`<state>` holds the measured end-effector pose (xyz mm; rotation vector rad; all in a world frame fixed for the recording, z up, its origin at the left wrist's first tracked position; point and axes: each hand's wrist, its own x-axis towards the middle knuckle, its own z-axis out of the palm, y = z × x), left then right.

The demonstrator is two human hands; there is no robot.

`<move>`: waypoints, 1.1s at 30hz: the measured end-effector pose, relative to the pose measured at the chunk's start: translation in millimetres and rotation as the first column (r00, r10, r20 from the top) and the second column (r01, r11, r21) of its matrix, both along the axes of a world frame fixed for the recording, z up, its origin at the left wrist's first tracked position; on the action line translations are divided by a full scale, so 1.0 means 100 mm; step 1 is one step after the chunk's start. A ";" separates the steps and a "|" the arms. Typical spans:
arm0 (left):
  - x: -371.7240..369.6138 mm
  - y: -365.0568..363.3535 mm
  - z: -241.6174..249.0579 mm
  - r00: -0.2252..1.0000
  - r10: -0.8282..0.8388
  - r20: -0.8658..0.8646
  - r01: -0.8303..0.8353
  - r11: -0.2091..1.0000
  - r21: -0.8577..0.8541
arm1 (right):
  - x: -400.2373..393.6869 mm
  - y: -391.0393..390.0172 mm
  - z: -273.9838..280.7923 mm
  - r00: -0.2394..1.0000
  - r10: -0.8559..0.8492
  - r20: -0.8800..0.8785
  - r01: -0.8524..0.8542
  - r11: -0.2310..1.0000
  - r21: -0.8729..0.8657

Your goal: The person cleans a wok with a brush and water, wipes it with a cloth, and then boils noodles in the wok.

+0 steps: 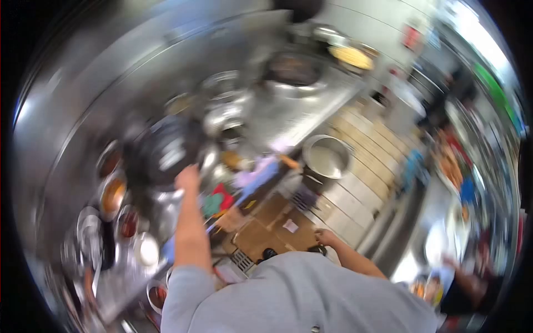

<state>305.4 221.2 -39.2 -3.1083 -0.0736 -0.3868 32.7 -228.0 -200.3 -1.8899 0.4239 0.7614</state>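
Standing in a ring beyond the left hand, on its outer side, are an orange-filled bowl (104, 197), a red-filled bowl (119, 226) and a white round vessel (147, 252), crowding that side of the steel table (272, 119). Just ahead of the left hand (187, 177) sits a dark wok (147, 149), its near edge meeting the fingers. The left arm reaches forward nearly straight, crossing the table's front edge; the hand looks bunched, but blur keeps me from telling whether it grips the wok or only touches it. Close on its inner side lie red and green cloths (223, 197), then a lilac and blue cloth (255, 173) along the edge. A large pot (346, 158) stands farther forward, between the two hands. The right hand (326, 237) hangs low near the body, elbow bent, fingers curled; I cannot tell if they close on anything. Ahead of it, tiled floor (355, 188) forms a walking strip, bounded on its right by another table (419, 225). Well beyond that hand, a co-worker's forearm (466, 277) reaches over that table.
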 end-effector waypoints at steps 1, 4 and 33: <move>0.04 0.01 -0.13 0.999 -0.038 0.021 0.036 0.996 0.079 | -0.20 -0.07 -0.12 0.994 0.112 -0.007 -0.112 0.979 -0.169; -0.31 -0.30 0.20 0.993 0.032 0.111 -0.002 0.967 -0.256 | -0.81 -0.37 -0.42 0.984 0.103 -0.149 -0.145 0.938 -0.313; -1.88 -3.11 -1.87 0.242 -0.621 -0.746 0.241 0.783 -0.574 | -2.03 -2.31 0.56 -0.457 -0.856 -0.241 0.549 -0.485 0.681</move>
